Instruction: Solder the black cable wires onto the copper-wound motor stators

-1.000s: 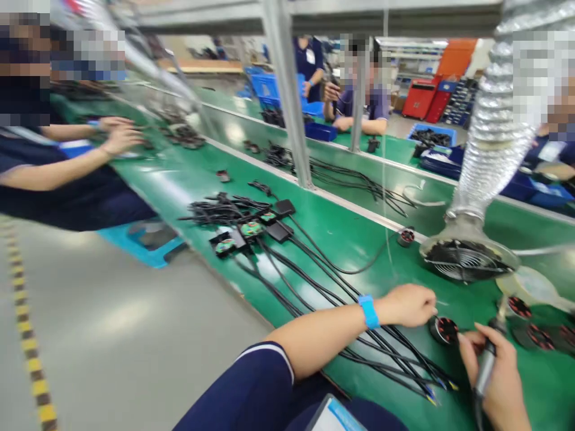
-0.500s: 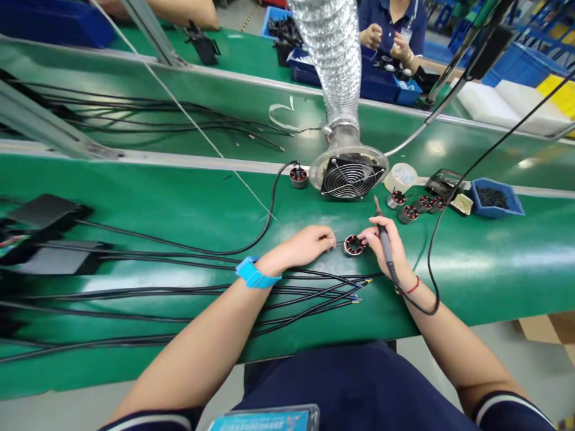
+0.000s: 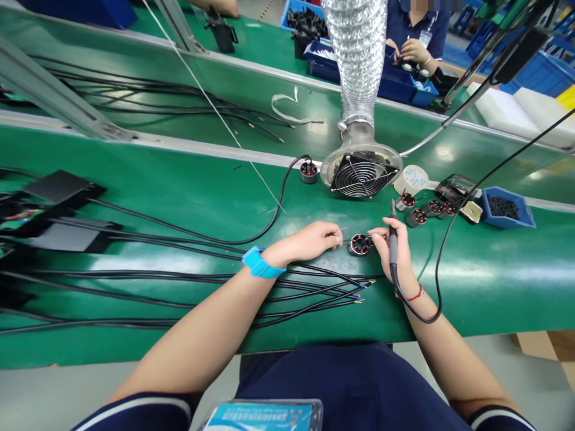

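My right hand (image 3: 395, 245) is closed round the soldering iron (image 3: 393, 239), whose tip points up and away from me. Its thumb and index finger are at the right edge of a round motor part (image 3: 360, 244) with red and black windings. Just left of that part, my left hand (image 3: 321, 239) is pinched beside a thin dark wire; what its fingertips hold is too small to make out. A blue band (image 3: 260, 263) is round my left wrist. Black cables (image 3: 309, 290) with stripped ends lie below the motor part.
A fume fan (image 3: 362, 175) on a silver duct (image 3: 357, 66) hangs beyond my hands. Several motor parts (image 3: 416, 216), a tape roll (image 3: 411, 179) and a blue bin (image 3: 505, 206) stand at the right. Another motor part (image 3: 308, 171) sits left of the fan. A person works across the bench.
The view has shifted a little. My right thumb and index finger have moved from over the motor part to its right edge, and the iron stands more upright.
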A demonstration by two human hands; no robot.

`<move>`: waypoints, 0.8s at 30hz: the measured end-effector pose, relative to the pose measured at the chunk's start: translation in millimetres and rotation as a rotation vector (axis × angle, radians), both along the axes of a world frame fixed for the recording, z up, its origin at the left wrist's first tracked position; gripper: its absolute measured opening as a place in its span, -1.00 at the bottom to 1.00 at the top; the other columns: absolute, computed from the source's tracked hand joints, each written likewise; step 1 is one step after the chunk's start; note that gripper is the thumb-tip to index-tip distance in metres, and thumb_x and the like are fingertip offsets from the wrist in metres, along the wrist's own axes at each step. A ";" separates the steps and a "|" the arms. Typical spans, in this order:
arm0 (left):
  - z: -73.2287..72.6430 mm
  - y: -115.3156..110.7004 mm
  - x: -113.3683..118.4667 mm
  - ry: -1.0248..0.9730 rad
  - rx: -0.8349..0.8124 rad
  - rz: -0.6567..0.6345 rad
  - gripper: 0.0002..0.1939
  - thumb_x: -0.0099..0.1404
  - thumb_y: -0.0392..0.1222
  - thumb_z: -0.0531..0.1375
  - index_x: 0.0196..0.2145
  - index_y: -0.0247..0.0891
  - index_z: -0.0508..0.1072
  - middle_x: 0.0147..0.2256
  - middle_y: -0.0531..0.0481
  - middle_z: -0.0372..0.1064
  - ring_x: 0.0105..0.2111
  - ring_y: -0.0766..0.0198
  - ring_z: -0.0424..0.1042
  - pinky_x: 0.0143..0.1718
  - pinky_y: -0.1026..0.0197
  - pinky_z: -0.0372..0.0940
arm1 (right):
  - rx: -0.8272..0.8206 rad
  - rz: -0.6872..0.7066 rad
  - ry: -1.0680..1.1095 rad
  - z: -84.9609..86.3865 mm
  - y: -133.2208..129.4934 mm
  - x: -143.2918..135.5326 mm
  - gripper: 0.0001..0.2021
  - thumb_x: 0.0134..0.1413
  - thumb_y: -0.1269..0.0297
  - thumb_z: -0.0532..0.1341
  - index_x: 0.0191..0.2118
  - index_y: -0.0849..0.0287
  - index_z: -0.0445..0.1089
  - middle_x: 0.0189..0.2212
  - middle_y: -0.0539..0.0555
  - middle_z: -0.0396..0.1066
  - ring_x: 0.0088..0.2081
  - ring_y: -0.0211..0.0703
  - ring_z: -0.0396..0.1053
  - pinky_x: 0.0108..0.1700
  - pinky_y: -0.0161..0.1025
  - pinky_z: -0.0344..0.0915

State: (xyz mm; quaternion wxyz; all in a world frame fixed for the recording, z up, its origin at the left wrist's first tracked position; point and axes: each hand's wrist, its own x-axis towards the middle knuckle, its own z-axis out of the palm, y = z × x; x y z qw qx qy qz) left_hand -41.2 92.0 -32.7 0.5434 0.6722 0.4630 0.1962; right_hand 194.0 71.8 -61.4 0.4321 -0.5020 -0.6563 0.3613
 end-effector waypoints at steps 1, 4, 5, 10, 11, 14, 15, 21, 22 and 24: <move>-0.3 0.1 -0.1 -0.015 -0.013 0.006 -0.83 0.27 -0.17 0.12 -0.40 -0.28 0.46 -0.40 0.01 0.45 -0.35 0.25 0.37 -0.24 0.23 0.23 | 0.011 0.006 -0.021 -1.6 -5.1 1.9 -0.57 0.25 0.10 0.25 0.13 0.00 0.12 -0.13 0.09 0.53 -0.15 -0.11 0.52 -0.07 -0.09 0.48; -0.3 -0.8 2.2 -0.059 -0.042 0.042 -0.81 0.28 -0.15 0.13 -0.40 -0.29 0.45 -0.42 0.02 0.42 -0.37 0.27 0.33 -0.25 0.23 0.22 | 0.039 0.067 -0.142 -7.2 -16.4 3.8 -0.43 0.16 0.10 0.35 0.18 0.00 0.11 0.07 0.20 0.48 0.07 0.03 0.49 0.11 0.07 0.45; 0.0 -1.5 4.5 -0.075 -0.046 0.055 -0.80 0.29 -0.14 0.12 -0.40 -0.29 0.44 -0.42 0.03 0.41 -0.38 0.28 0.32 -0.24 0.23 0.22 | 0.039 0.086 -0.180 -8.7 -17.9 2.8 -0.42 0.15 0.12 0.36 0.19 0.01 0.12 0.09 0.22 0.47 0.09 0.06 0.48 0.15 0.11 0.42; 1.1 -4.7 24.2 -0.156 -0.038 0.100 -0.80 0.28 -0.15 0.11 -0.45 -0.27 0.38 -0.45 0.06 0.34 -0.36 0.29 0.31 -0.21 0.23 0.23 | 0.055 0.154 -0.242 -10.0 -10.7 -4.5 -0.44 0.17 0.15 0.36 0.20 0.00 0.13 0.07 0.20 0.50 0.09 0.07 0.50 0.19 0.13 0.42; 1.0 -5.3 27.3 -0.162 -0.034 0.109 -0.80 0.28 -0.15 0.11 -0.46 -0.27 0.37 -0.45 0.06 0.33 -0.36 0.29 0.30 -0.22 0.23 0.23 | 0.062 0.169 -0.248 -9.3 -9.1 -4.6 -0.42 0.17 0.14 0.36 0.21 0.00 0.13 0.06 0.19 0.50 0.08 0.08 0.50 0.17 0.12 0.43; 0.4 -7.4 28.6 -0.187 -0.029 0.189 -0.82 0.28 -0.13 0.13 -0.42 -0.27 0.37 -0.44 0.05 0.34 -0.36 0.29 0.31 -0.22 0.22 0.26 | 0.114 0.149 -0.263 -6.4 -8.9 -2.1 -0.34 0.15 0.11 0.38 0.26 0.02 0.08 0.05 0.20 0.50 0.05 0.09 0.51 0.11 0.13 0.46; 0.3 -8.2 26.2 -0.198 -0.026 0.228 -0.83 0.28 -0.12 0.13 -0.40 -0.27 0.37 -0.43 0.05 0.34 -0.36 0.28 0.32 -0.22 0.21 0.27 | 0.157 0.110 -0.261 -5.1 -10.3 -0.9 -0.34 0.16 0.11 0.37 0.27 0.02 0.07 0.03 0.20 0.51 0.03 0.08 0.51 0.09 0.13 0.46; -1.8 -14.2 8.0 -0.024 0.134 0.225 -0.73 0.25 -0.11 0.21 -0.11 -0.27 0.40 -0.25 -0.02 0.40 -0.39 0.28 0.32 -0.30 0.19 0.28 | 0.505 0.012 -0.347 5.8 -16.7 -2.6 -0.54 0.26 0.35 0.22 0.22 0.02 0.16 -0.21 0.06 0.52 -0.19 -0.05 0.49 -0.08 -0.01 0.47; -2.7 -15.8 8.3 0.035 0.190 0.179 -0.64 0.25 -0.14 0.23 -0.01 -0.27 0.39 -0.15 -0.06 0.42 -0.36 0.27 0.35 -0.28 0.17 0.31 | 0.536 0.029 -0.378 7.2 -16.5 -4.3 -0.55 0.26 0.38 0.20 0.22 0.02 0.17 -0.23 0.05 0.52 -0.22 -0.05 0.48 -0.11 -0.03 0.47; -5.0 -19.4 12.9 0.109 0.295 0.069 -0.47 0.26 -0.19 0.25 0.17 -0.24 0.31 0.07 -0.16 0.37 -0.19 0.18 0.43 -0.13 0.09 0.37 | 0.560 0.039 -0.405 8.3 -16.1 -7.3 -0.57 0.28 0.42 0.18 0.21 0.02 0.18 -0.27 0.03 0.52 -0.26 -0.07 0.47 -0.16 -0.06 0.46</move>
